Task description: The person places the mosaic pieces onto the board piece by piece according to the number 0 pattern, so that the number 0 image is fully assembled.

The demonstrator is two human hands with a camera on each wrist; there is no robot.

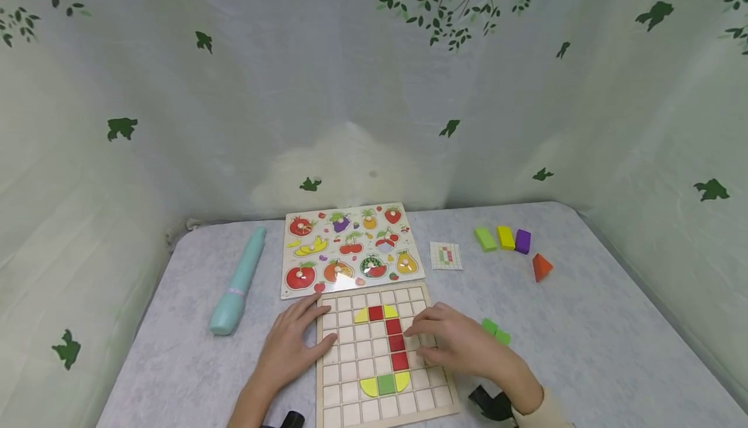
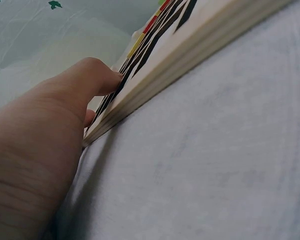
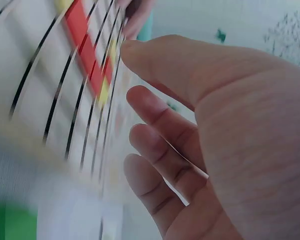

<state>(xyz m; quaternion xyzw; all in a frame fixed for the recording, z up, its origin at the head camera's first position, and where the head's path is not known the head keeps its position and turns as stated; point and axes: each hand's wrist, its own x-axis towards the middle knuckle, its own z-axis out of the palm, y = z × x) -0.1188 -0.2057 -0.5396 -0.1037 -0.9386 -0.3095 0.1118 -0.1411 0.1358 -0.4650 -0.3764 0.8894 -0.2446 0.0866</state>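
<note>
A wooden grid board [image 1: 320, 389] lies on the table with red blocks [image 1: 397, 343], yellow rounded pieces [image 1: 368, 387] and one green square block [image 1: 386, 384] set in its cells. My left hand [image 1: 289, 343] rests at the board's left side, its thumb [image 2: 102, 80] over the frame and its fingers spread toward the top left corner. Over the right-hand cells hovers my right hand [image 1: 452, 343], beside the column of red blocks. In the right wrist view its fingers [image 3: 154, 142] are loosely bent and apart from the thumb, with nothing between them.
Behind the board lies a fruit puzzle [image 1: 356, 272], with a small pattern card [image 1: 446, 256] to its right. Green [image 1: 485, 239], yellow [image 1: 506, 238], purple [image 1: 523, 241] and orange [image 1: 541, 267] blocks sit back right. Green blocks [image 1: 497, 332] lie by my right wrist. A teal bottle-shaped object [image 1: 236, 285] lies left.
</note>
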